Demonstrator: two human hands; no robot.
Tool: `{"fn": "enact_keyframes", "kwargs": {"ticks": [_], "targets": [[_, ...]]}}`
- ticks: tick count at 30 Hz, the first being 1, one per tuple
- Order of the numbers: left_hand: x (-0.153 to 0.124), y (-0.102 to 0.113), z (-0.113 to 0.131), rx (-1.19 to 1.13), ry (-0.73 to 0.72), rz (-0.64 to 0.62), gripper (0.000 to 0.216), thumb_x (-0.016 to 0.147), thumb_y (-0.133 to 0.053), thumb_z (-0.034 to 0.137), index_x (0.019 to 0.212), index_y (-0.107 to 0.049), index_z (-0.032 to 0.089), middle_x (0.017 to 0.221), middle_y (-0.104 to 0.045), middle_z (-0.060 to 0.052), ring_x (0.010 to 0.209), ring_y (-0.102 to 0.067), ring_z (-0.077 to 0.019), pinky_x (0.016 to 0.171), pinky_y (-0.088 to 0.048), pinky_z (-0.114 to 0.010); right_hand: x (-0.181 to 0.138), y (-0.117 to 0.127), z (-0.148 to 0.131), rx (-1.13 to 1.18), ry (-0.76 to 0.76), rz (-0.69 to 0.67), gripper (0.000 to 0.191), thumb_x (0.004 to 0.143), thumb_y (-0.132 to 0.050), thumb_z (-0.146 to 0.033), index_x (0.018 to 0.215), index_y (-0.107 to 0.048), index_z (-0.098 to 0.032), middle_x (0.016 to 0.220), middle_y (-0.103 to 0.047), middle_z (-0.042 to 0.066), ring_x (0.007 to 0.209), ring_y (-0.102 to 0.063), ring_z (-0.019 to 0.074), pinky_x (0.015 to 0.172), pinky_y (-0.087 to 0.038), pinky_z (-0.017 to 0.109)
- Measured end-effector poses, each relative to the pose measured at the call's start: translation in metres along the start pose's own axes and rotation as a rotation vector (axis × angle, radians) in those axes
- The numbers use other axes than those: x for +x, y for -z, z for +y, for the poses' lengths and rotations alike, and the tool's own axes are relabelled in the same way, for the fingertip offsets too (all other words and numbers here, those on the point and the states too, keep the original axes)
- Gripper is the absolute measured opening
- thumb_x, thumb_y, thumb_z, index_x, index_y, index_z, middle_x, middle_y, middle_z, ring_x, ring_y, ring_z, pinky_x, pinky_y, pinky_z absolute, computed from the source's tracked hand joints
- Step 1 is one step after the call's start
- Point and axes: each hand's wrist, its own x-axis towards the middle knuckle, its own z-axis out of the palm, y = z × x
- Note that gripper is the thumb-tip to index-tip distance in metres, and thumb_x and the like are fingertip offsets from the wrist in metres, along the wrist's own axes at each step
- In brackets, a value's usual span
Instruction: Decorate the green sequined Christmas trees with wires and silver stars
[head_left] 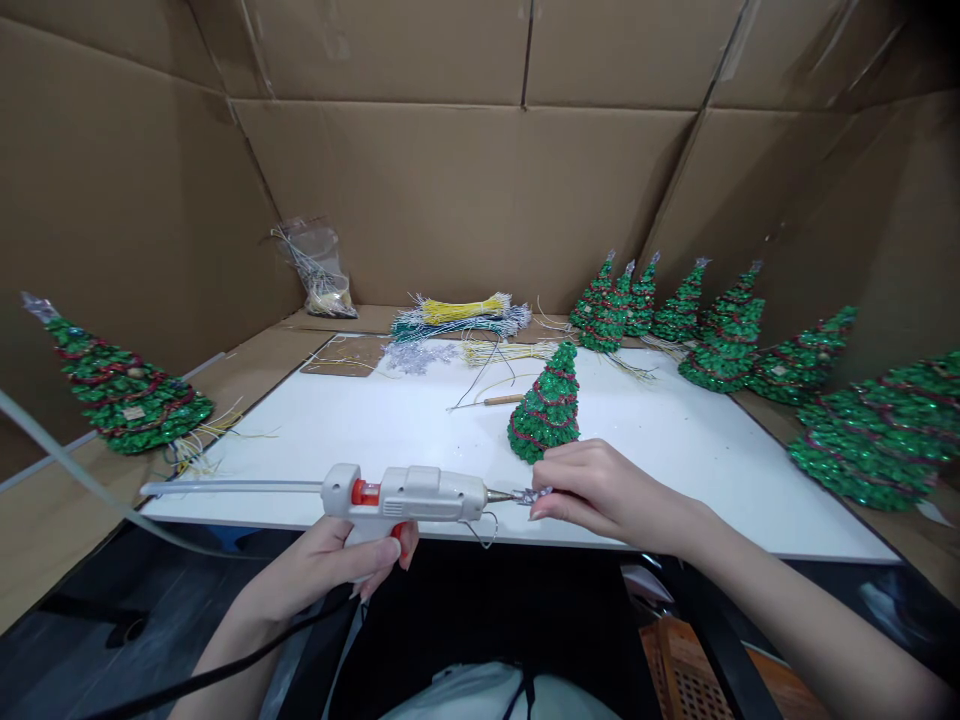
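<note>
Light is soft, the upper-right corner black.

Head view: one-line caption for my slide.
Left hand holds a glue gun, its nozzle at a clear piece pinched in the right hand.

no readable text — no labels, no numbers

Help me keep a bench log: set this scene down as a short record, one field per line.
Left hand: grips a white glue gun, nozzle toward the right hand
Right hand: pinches a small clear piece at the nozzle tip
Nearest tree: green tree with red garland, upright on the white board
Left of that tree: wooden-handled tool
Back: wire bundles, plastic bag
Other trees: one at left, several at right
Surroundings: cardboard walls
</note>
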Motion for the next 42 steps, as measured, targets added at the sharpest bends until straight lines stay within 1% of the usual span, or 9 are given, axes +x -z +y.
{"fn": "enact_keyframes", "kwargs": {"ticks": [6,12,16,24,30,36,39,40,42], "targets": [[-0.001,0.001,0.001,0.019,-0.008,0.001,0.05,0.086,-0.058,0.063,0.084,-0.06,0.013,0.063,-0.054,0.0,0.052,-0.045,-0.0106,0.055,-0.033,-0.025,-0.001,0.001,0.0,0.013,0.001,-0.001,0.04,0.103,-0.041,-0.044,0.076,-0.055,-0.018,0.064,-0.052,0.001,0.061,-0.047,0.0132,0.059,-0.031,0.025],[-0.001,0.002,-0.002,0.032,-0.007,-0.018,0.051,0.087,-0.057,0.063,0.082,-0.059,0.013,0.066,-0.056,-0.001,0.053,-0.045,-0.0101,0.057,-0.034,-0.026,0.0,0.001,-0.001,0.007,0.003,0.001,0.04,0.103,-0.041,-0.043,0.075,-0.054,-0.018,0.064,-0.049,0.0,0.061,-0.044,0.0129,0.059,-0.03,0.025],[-0.001,0.002,-0.003,0.023,-0.008,-0.016,0.05,0.088,-0.057,0.062,0.087,-0.061,0.012,0.064,-0.054,0.0,0.052,-0.045,-0.0098,0.056,-0.033,-0.025,0.0,0.001,-0.001,0.004,-0.004,0.004,0.039,0.102,-0.043,-0.043,0.074,-0.053,-0.018,0.064,-0.049,-0.001,0.061,-0.044,0.0128,0.058,-0.03,0.025],[0.002,0.001,0.001,-0.024,-0.036,-0.03,0.047,0.088,-0.061,0.06,0.096,-0.067,0.014,0.088,-0.064,-0.005,0.052,-0.046,-0.0069,0.056,-0.038,-0.023,-0.002,0.001,0.0,-0.04,-0.015,0.003,0.039,0.102,-0.041,-0.044,0.074,-0.052,-0.019,0.064,-0.049,0.0,0.06,-0.044,0.0134,0.059,-0.03,0.026],[-0.001,0.001,0.002,-0.015,-0.051,-0.03,0.042,0.09,-0.06,0.056,0.099,-0.068,0.016,0.081,-0.064,-0.003,0.054,-0.048,-0.0078,0.057,-0.038,-0.023,-0.002,-0.001,0.0,-0.11,-0.005,0.046,0.04,0.103,-0.041,-0.043,0.072,-0.05,-0.019,0.062,-0.046,-0.002,0.059,-0.043,0.0126,0.058,-0.029,0.026],[-0.003,0.002,0.002,0.018,-0.026,-0.004,0.044,0.089,-0.058,0.057,0.097,-0.068,0.014,0.07,-0.06,-0.002,0.056,-0.05,-0.0112,0.057,-0.039,-0.024,-0.003,-0.002,0.001,-0.157,-0.017,0.094,0.039,0.103,-0.042,-0.041,0.07,-0.049,-0.019,0.061,-0.046,-0.002,0.057,-0.042,0.0119,0.057,-0.029,0.025],[-0.005,0.002,0.004,0.036,0.001,0.009,0.048,0.087,-0.058,0.059,0.101,-0.068,0.014,0.061,-0.055,0.001,0.055,-0.049,-0.0131,0.056,-0.041,-0.025,-0.004,-0.002,0.004,-0.149,-0.044,0.118,0.038,0.103,-0.042,-0.039,0.071,-0.049,-0.019,0.063,-0.049,-0.001,0.058,-0.044,0.0122,0.058,-0.031,0.025],[-0.007,0.004,0.004,0.052,0.004,0.027,0.048,0.086,-0.059,0.06,0.1,-0.068,0.015,0.06,-0.055,0.001,0.055,-0.049,-0.0133,0.056,-0.042,-0.025,-0.005,-0.002,0.005,-0.142,-0.051,0.131,0.038,0.103,-0.042,-0.039,0.071,-0.049,-0.019,0.063,-0.049,-0.001,0.059,-0.044,0.0123,0.058,-0.032,0.025],[-0.009,0.008,0.006,0.108,0.005,0.092,0.047,0.087,-0.057,0.061,0.086,-0.068,0.015,0.059,-0.056,0.0,0.055,-0.05,-0.0139,0.058,-0.043,-0.026,-0.006,-0.001,0.006,-0.124,-0.052,0.166,0.036,0.103,-0.043,-0.037,0.071,-0.049,-0.02,0.063,-0.05,-0.001,0.059,-0.045,0.0121,0.058,-0.032,0.024]]}}
